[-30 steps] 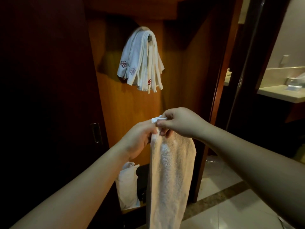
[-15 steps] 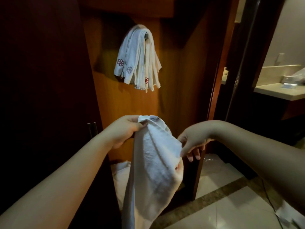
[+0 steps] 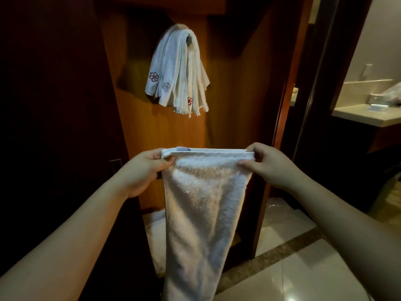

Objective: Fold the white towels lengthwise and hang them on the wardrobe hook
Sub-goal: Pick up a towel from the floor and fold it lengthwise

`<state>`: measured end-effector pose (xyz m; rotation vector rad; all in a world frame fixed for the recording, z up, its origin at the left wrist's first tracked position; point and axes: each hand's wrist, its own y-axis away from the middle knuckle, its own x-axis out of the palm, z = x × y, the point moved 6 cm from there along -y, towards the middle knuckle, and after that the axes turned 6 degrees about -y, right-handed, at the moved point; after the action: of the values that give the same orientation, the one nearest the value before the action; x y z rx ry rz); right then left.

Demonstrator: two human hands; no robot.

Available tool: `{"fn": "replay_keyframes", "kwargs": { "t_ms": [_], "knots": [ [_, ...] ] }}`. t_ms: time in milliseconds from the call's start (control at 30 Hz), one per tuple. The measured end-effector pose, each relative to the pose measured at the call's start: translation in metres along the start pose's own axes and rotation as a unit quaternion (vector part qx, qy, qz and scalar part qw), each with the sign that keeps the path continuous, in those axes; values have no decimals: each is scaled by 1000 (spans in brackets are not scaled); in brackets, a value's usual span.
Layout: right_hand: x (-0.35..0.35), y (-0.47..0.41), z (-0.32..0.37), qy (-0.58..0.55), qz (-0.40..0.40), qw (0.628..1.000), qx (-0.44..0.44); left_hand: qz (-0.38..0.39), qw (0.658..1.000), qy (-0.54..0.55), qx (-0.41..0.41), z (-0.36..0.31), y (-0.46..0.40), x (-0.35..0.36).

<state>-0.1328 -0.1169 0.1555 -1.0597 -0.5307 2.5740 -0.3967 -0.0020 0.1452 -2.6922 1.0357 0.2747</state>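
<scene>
A white towel (image 3: 201,205) hangs in front of me, folded, its top edge stretched level between both hands. My left hand (image 3: 144,169) pinches the top left corner and my right hand (image 3: 268,164) pinches the top right corner. Above, on the wooden wardrobe panel (image 3: 230,105), a dark hook (image 3: 189,39) carries several folded white towels (image 3: 178,77) with small flower emblems. The held towel is well below the hook and apart from the hung ones.
A dark wardrobe door (image 3: 54,105) with a recessed handle (image 3: 115,166) stands at the left. More white cloth (image 3: 156,222) lies low inside the wardrobe. A doorway at the right opens onto a bathroom counter (image 3: 366,115). Glossy tiled floor (image 3: 293,276) lies at the lower right.
My hands have moved apart from a bunched grip, spreading the towel's top edge flat and level. The towel now hangs wider and smoother.
</scene>
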Motion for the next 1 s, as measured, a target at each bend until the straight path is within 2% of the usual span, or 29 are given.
{"fn": "replay_keyframes", "kwargs": {
  "t_ms": [133,200,300,433,600,733,800,833,867,933,967,1000],
  "knots": [
    [3,10,-6,-203,-121,972,1,-14,999,41,32,0,-6,4],
    [5,12,-11,-237,-172,956,20,-33,997,55,46,2,-9,7],
    [7,14,-17,-207,-233,949,41,-45,994,73,71,1,-13,17],
    [2,17,-8,-185,-303,935,-6,-89,984,104,113,-8,-14,27],
    [-9,22,8,-147,-330,929,-85,-127,972,137,139,-13,-10,30],
    [-12,25,16,-158,-353,918,-93,-133,973,131,134,-14,-7,28],
    [-14,21,14,-179,-321,929,-49,-123,975,139,125,-15,-6,28],
    [-13,18,8,-218,-271,937,-6,-113,975,147,121,-15,-6,29],
    [-8,16,-1,-282,-191,939,40,-101,976,154,118,-16,-5,31],
    [9,20,-14,-402,-4,906,134,-79,978,156,113,-16,-2,34],
    [15,25,-17,-422,64,891,156,-71,980,148,111,-14,-1,36],
    [19,30,-20,-426,101,885,159,-65,982,137,109,-12,0,38]
  ]
}}
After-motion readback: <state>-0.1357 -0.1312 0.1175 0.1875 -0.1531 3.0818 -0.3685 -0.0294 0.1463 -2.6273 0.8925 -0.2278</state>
